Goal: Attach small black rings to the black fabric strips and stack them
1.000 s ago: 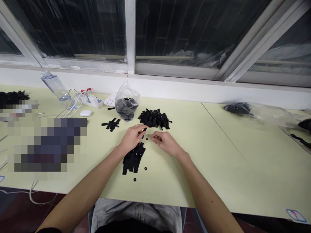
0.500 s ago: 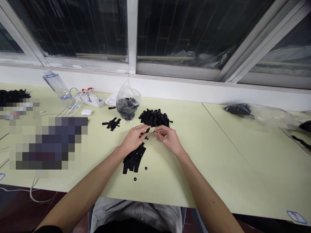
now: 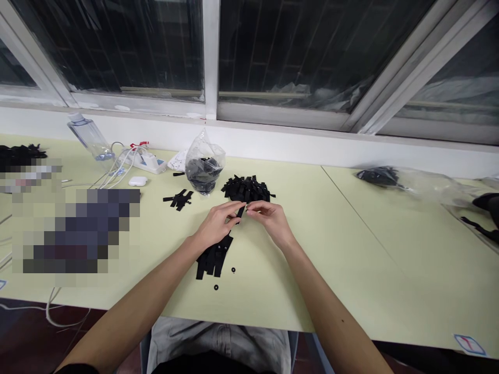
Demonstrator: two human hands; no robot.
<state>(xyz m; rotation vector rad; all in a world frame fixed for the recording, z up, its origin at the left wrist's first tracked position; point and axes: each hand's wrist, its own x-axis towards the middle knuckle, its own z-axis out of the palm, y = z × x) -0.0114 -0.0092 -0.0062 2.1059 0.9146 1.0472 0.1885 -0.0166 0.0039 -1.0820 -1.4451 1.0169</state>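
Head view, centre: left hand (image 3: pixel 218 223) grips black fabric strip (image 3: pixel 240 213), right hand (image 3: pixel 272 219) tiny black piece (image 3: pixel 247 210); seemingly unfinished, black strip heap (image 3: pixel 249 189) above.

From here, a narrow black strip (image 3: pixel 240 213) slants, far end rightward — beyond it, a jumbled heap (image 3: pixel 248 190); nearer, a flatter overlapping pile (image 3: pixel 212 258).

Dark glass windows (image 3: pixel 312 52): pale frames (image 3: pixel 211 57)
Low white wall (image 3: pixel 296 142): beneath windows
Flat yellow-green table (image 3: pixel 343 270): seamed
Dark-red floor (image 3: pixel 23 343): shadowed
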